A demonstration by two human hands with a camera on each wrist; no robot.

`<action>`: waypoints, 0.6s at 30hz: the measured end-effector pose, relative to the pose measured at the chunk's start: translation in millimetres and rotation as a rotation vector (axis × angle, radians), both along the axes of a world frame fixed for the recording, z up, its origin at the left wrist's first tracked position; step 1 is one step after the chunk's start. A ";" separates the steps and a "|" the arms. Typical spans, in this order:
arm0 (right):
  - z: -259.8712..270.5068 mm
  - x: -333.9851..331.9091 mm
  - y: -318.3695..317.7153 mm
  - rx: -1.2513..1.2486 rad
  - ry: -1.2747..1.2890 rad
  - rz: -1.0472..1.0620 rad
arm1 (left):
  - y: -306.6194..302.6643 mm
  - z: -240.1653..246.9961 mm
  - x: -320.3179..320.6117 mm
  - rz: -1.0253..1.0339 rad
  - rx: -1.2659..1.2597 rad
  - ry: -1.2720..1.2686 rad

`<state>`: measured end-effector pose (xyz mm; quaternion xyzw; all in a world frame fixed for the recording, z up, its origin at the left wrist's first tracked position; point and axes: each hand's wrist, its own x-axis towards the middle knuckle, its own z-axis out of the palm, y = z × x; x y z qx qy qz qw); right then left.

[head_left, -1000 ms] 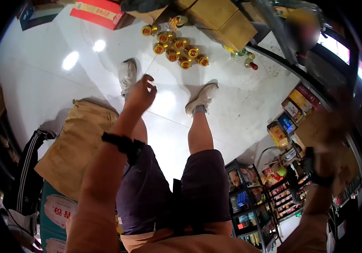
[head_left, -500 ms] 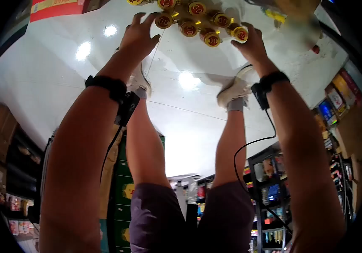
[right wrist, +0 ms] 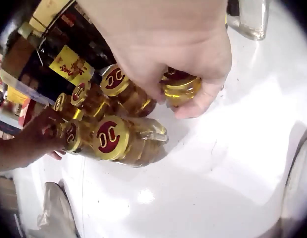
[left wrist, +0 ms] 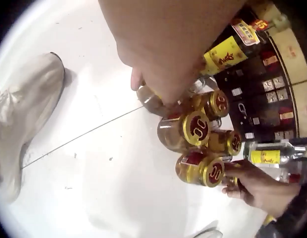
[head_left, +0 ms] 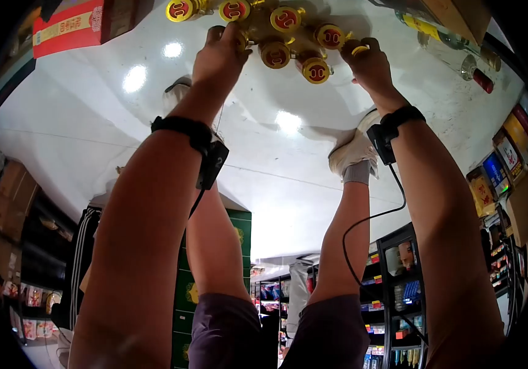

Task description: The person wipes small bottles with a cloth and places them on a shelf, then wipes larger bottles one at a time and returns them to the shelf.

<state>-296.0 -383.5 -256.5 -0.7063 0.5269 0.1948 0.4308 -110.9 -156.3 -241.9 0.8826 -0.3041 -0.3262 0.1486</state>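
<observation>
Several glass jars with gold lids and red centres stand grouped on the white floor, one front jar (head_left: 316, 70) among them. My left hand (head_left: 218, 64) grips the jar at the group's left edge, its lid partly showing beside the fingers. At the right edge, my right hand (head_left: 372, 67) has its fingers curled round another jar. The right wrist view shows that jar's gold lid (right wrist: 180, 89) between thumb and fingers of my right hand (right wrist: 178, 54). In the left wrist view, my left hand (left wrist: 163, 64) covers most of its jar (left wrist: 151, 100).
A red box (head_left: 70, 27) lies at the upper left. Glass bottles, one with a yellow label (head_left: 423, 26), lie at the upper right near a cardboard box (head_left: 461, 18). My shoes (head_left: 355, 150) are on the floor below the jars. Stocked shelves (head_left: 402, 295) stand lower right.
Both hands have come to the jars: the right arm swung in from the far right, the left reached forward. Their fingers have closed round the two outer jars. The view has shifted too.
</observation>
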 end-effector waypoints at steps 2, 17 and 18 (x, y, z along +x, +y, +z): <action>-10.2 -12.8 1.8 -0.091 -0.050 0.096 | 2.7 1.0 3.1 -0.030 -0.011 0.039; -9.4 -23.8 16.2 -0.111 -0.142 -0.241 | -7.8 -12.5 -1.1 0.389 0.043 0.089; -13.4 -22.7 18.2 -0.114 -0.105 -0.282 | -9.6 -21.8 -3.7 0.394 0.107 0.053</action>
